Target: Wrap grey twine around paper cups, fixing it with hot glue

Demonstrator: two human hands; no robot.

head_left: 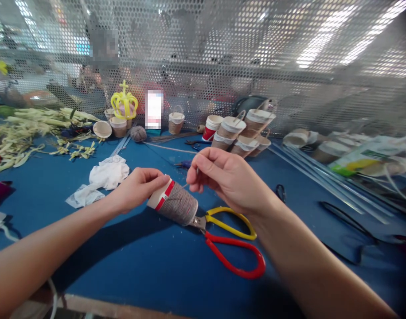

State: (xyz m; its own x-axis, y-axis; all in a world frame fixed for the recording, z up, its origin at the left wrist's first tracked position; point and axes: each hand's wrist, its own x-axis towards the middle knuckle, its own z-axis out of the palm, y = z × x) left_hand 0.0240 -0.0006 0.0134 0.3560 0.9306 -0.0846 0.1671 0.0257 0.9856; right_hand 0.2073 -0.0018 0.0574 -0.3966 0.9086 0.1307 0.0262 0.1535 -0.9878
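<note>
A paper cup (178, 206) lies tilted, its side wound with grey-brown yarn, a red and white band showing near the rim. My left hand (139, 188) grips it at the rim end, fingers partly inside. My right hand (223, 177) pinches the yarn (169, 148) just right of the cup; the strand runs back to a grey yarn ball (138, 133). Scissors with one yellow and one red handle (236, 254) lie beside the cup's narrow end, under my right wrist, their blades partly hidden by the cup.
Wrapped cups with handles (231, 126) stand at the back, by a perforated metal screen (203, 57). Crumpled white cloth (110, 172) and pale plant strips (30, 124) lie left. Clear rods (322, 177) and a plastic packet (369, 155) lie right.
</note>
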